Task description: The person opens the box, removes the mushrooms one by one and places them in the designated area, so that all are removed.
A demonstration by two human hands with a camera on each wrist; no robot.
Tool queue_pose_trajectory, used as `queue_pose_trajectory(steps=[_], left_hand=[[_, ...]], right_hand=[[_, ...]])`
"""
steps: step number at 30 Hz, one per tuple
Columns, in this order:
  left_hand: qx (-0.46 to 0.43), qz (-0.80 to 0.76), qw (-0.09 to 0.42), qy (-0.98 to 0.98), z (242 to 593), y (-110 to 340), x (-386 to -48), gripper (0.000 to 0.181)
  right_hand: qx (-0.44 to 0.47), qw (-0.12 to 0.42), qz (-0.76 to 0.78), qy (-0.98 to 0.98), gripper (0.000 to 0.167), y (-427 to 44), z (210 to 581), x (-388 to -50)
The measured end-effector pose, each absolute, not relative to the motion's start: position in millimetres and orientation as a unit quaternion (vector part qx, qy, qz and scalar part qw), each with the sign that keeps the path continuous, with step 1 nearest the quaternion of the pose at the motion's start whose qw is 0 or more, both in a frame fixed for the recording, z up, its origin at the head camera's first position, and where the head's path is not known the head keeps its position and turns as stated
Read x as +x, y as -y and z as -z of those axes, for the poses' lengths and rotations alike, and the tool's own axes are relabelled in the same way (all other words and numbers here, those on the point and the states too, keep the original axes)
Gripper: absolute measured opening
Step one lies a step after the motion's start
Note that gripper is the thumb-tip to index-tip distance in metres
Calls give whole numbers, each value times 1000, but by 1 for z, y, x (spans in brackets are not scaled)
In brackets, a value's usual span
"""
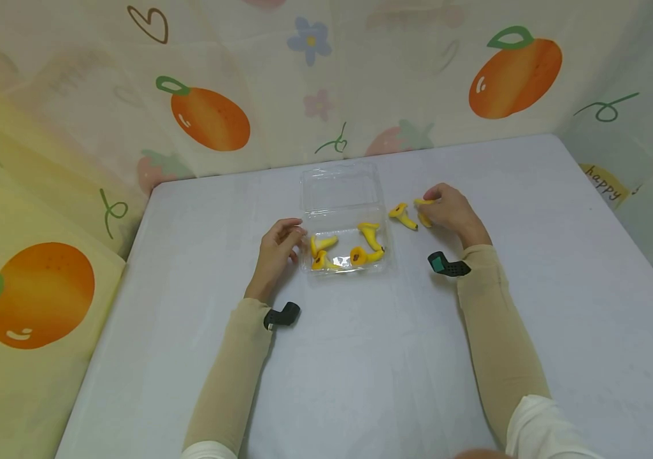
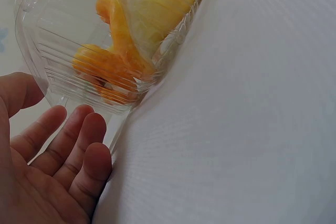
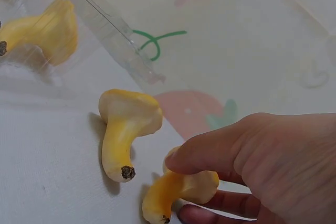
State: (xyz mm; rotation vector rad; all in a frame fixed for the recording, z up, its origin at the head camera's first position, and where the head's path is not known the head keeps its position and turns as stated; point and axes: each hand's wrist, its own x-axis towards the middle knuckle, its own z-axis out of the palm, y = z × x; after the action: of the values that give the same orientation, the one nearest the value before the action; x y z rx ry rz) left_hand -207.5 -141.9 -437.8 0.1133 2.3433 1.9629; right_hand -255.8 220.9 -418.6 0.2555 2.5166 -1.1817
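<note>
A yellow mushroom (image 3: 176,190) with a flared cap is pinched between the thumb and fingers of my right hand (image 1: 451,209), low over the table. Just left of it lies another yellow mushroom (image 3: 119,140) with a dark stem end. The clear plastic clamshell box (image 1: 346,270) stands with its lid (image 1: 340,188) folded back, and several mushrooms (image 1: 369,234) lie inside. At the box's left side is my left hand (image 1: 276,250), its fingers loosely bent and thumb and fingertips at the box's edge. Whether they press on it is hard to tell.
A white cloth covers the table (image 1: 355,357), whose back edge meets a patterned curtain (image 1: 360,83). Another curtain (image 1: 28,210) hangs along the left side. Black wrist cameras (image 1: 283,315) sit on both forearms.
</note>
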Motion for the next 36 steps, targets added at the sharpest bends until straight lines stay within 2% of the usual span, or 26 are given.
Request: queue_pose_trajectory(steps=[13,19,27,36], left_hand=[[39,-645,40,-762,437,143,-207,38],[38,-644,41,-763,438,141,-205,39],[38,-640,38,-767,447,142,-210,39],[33,-642,31,-765,469,148,-223,36]], right_hand=[[74,184,417,-887,60,-220,417,-257],[71,182,424,-884,70,-228,416,-253],[89,97,463,-877,65,-230,396,-247],[87,70,496,-861,61,-222,380,-240]])
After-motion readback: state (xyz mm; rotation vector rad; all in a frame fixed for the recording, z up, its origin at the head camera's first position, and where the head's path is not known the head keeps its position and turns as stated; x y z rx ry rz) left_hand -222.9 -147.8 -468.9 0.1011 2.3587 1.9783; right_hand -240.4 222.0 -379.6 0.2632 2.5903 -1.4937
